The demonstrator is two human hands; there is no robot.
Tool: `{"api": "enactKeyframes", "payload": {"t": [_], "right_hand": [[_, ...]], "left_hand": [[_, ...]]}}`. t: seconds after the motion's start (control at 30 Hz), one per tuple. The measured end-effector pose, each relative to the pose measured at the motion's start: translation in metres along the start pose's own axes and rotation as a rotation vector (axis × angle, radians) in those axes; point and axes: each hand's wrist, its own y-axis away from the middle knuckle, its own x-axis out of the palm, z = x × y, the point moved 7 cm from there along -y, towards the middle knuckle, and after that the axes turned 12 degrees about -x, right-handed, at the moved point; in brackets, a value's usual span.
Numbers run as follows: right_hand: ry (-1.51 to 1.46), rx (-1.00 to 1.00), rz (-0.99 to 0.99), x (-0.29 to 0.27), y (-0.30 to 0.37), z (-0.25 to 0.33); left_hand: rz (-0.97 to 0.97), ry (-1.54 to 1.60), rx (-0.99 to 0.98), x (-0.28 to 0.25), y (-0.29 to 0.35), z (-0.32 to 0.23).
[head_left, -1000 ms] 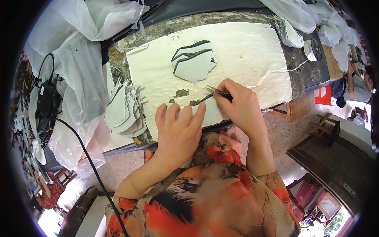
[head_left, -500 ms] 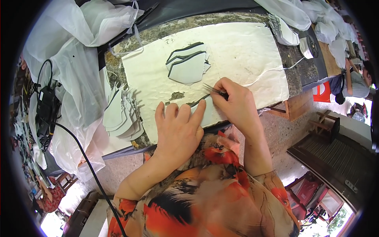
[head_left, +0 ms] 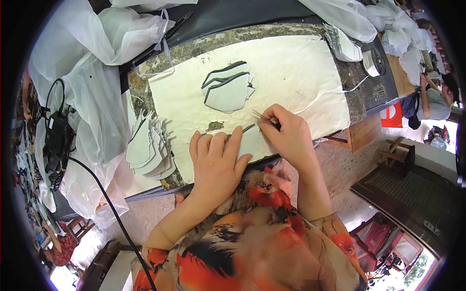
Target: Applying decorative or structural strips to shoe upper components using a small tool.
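My left hand [head_left: 216,161] lies palm down with its fingers stretched out, pressing on a pale grey cut piece [head_left: 249,144] with a dark strip along its upper edge. Part of that piece is hidden beneath the fingers. At its right end, my right hand [head_left: 287,133] is closed around small scissors with a dark handle [head_left: 275,125]; their thin metal blades [head_left: 258,115] point up and left. Farther off, a few overlapping pale pieces [head_left: 227,93] with black edging lie on the cream sheet [head_left: 296,63].
Fanned pale pieces [head_left: 150,148] lie at the sheet's left, more [head_left: 341,44] at the far right beside a spool of white tape [head_left: 373,62]. Plastic bags [head_left: 97,97] and a black adapter [head_left: 57,125] with a cable are on the left. Other people sit farther away.
The scissors' blades, spread apart before, now look closer together. My left fingers have shifted slightly, the thumb now showing at the piece's lower edge. The whole view has tilted a little.
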Motion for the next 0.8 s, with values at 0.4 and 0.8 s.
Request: {"api": "enactKeyframes", "payload": {"t": [0.4,0.8], "right_hand": [[-0.305,0.145,0.296,0.005,0.006,-0.007],[-0.404,0.076,0.223,-0.005,0.009,0.000]], "left_hand": [[-0.016,0.255,-0.039,-0.009,-0.002,0.009],[0.647,0.989,-0.467,0.013,-0.028,0.030]]}}
